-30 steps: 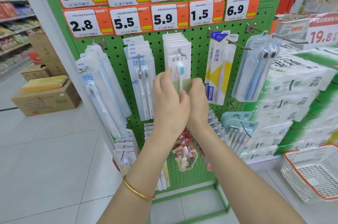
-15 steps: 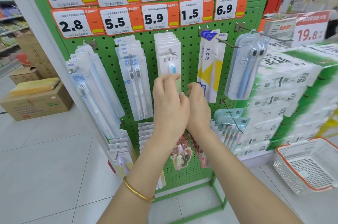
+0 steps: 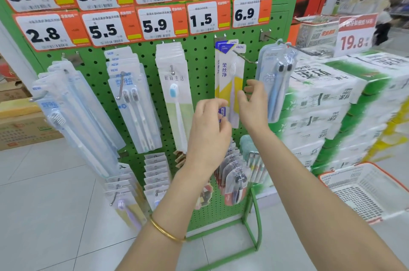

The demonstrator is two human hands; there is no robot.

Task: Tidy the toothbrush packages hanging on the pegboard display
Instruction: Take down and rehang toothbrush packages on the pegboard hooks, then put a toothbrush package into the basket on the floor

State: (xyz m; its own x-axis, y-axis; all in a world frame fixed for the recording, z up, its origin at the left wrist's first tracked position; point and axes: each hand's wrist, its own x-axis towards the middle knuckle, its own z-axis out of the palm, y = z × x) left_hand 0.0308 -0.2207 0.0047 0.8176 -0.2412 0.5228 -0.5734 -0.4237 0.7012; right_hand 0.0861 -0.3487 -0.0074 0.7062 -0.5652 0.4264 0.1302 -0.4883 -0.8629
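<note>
A green pegboard (image 3: pixel 199 60) carries rows of toothbrush packages on hooks. My left hand (image 3: pixel 209 131), with a gold bangle on its wrist, curls its fingers against the lower left corner of a white, yellow and blue toothbrush package (image 3: pixel 229 76); whether they pinch it I cannot tell. My right hand (image 3: pixel 252 104) is at that package's right edge with fingers spread, holding nothing. To the left hangs a white package with a blue-headed brush (image 3: pixel 177 98), untouched. A clear two-brush blister pack (image 3: pixel 276 80) hangs on the right hook.
More packs hang at the left (image 3: pixel 66 115) and centre-left (image 3: pixel 135 111), with smaller ones lower down (image 3: pixel 234 175). Price tags (image 3: pixel 155 20) run along the top. Stacked tissue packs (image 3: pixel 332 104) and a white basket (image 3: pixel 363 191) stand to the right, cardboard boxes (image 3: pixel 22 129) to the left.
Both hands left the white blue-brush package and moved right to the yellow and white package. The right hand's fingers spread apart. The view shifted right and closer.
</note>
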